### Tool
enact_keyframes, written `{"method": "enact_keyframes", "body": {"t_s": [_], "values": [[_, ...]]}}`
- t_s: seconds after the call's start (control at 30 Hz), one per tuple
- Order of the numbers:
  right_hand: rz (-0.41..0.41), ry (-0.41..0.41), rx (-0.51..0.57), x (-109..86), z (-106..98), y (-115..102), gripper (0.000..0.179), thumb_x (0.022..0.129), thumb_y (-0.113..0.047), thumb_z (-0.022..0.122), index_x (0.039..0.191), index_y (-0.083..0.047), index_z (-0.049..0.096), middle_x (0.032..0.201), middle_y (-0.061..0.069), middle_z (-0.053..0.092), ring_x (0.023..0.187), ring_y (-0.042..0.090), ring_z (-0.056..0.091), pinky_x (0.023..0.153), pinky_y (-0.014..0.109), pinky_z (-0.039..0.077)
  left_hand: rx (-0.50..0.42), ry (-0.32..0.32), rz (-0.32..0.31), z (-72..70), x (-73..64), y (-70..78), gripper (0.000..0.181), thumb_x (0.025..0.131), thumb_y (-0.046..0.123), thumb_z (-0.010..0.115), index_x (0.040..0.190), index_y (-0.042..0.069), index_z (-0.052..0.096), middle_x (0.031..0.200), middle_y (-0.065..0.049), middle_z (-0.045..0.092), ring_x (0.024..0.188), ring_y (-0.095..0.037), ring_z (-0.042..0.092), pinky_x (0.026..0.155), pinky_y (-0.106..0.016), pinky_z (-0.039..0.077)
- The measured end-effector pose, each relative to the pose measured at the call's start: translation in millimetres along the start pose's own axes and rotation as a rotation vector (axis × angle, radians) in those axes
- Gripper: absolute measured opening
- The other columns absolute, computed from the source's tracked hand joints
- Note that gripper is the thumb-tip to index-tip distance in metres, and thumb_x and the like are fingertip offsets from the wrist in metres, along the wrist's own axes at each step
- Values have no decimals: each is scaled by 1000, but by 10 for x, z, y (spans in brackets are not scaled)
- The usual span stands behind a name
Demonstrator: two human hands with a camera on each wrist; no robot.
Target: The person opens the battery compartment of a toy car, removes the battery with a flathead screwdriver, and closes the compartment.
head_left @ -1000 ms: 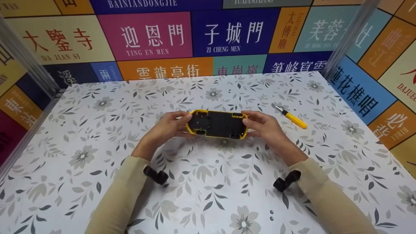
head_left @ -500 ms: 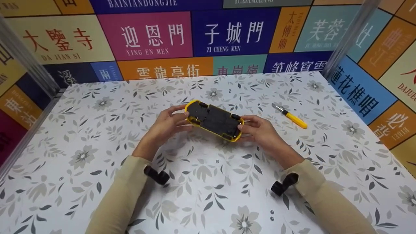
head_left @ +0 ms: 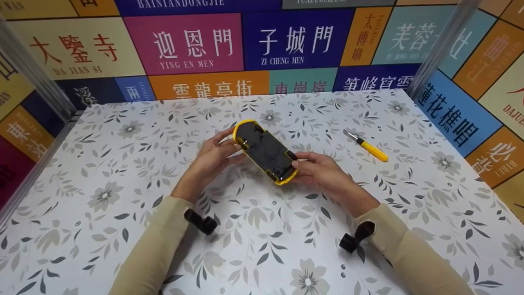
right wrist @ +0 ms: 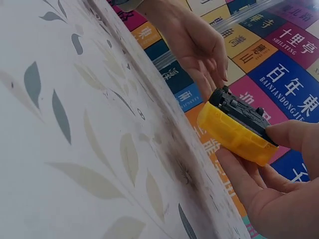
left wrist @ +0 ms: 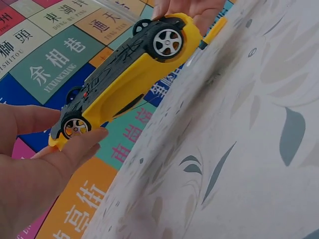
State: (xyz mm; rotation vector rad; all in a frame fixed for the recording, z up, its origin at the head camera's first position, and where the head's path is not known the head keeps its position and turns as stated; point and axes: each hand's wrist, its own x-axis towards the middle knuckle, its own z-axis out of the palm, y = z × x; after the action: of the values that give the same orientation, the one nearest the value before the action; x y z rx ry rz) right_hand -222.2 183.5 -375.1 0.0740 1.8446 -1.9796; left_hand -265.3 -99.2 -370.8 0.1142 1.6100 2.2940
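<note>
A yellow toy car (head_left: 268, 153) with a black underside is held above the table, its wheels turned up toward the head camera. My left hand (head_left: 211, 159) grips the far left end, thumb on the underside and fingers beneath. At the near right end, my right hand (head_left: 323, 170) pinches the car between thumb and fingers. In the left wrist view the toy car (left wrist: 119, 74) shows its yellow side and silver-spoked wheels. The right wrist view has one yellow end of the toy car (right wrist: 237, 132) toward the camera, with my right thumb on the black base.
A screwdriver (head_left: 366, 146) with a yellow handle lies on the table to the right of my right hand. White cloth with grey leaves and flowers covers the table (head_left: 262, 229). Colourful panels with lettering (head_left: 184, 45) stand behind it, with clear posts at the corners.
The toy car has turned clockwise in the head view, from level to steeply slanted. Its left end went up and away; its right end came down toward me with my right hand.
</note>
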Motion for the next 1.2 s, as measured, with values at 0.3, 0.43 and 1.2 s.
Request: {"method": "enact_keyframes", "body": {"t_s": [0.3,0.43,1.2], "values": [[-45,-98,18,-46,63,49,50,98,-9,57,144,0,38,141,25,55,105,25,73,101,44,57,41,-82,-33,82,-4,-50,83,95,-11,48,162,23,14,154,-21,45,131,-35,57,109,-50,50],[-95,-99,54,-54,95,91,52,99,-7,56,146,3,36,140,25,55,105,25,73,100,42,57,37,-85,-46,129,-22,-66,89,94,-9,52,163,27,6,155,-21,43,133,-37,55,110,-56,47],[-105,-49,186,-92,229,118,58,99,-6,58,151,1,34,139,17,55,108,15,70,101,30,57,51,-149,-48,193,-61,-89,96,93,-9,56,161,36,5,154,-18,44,131,-40,55,93,-50,60]]}}
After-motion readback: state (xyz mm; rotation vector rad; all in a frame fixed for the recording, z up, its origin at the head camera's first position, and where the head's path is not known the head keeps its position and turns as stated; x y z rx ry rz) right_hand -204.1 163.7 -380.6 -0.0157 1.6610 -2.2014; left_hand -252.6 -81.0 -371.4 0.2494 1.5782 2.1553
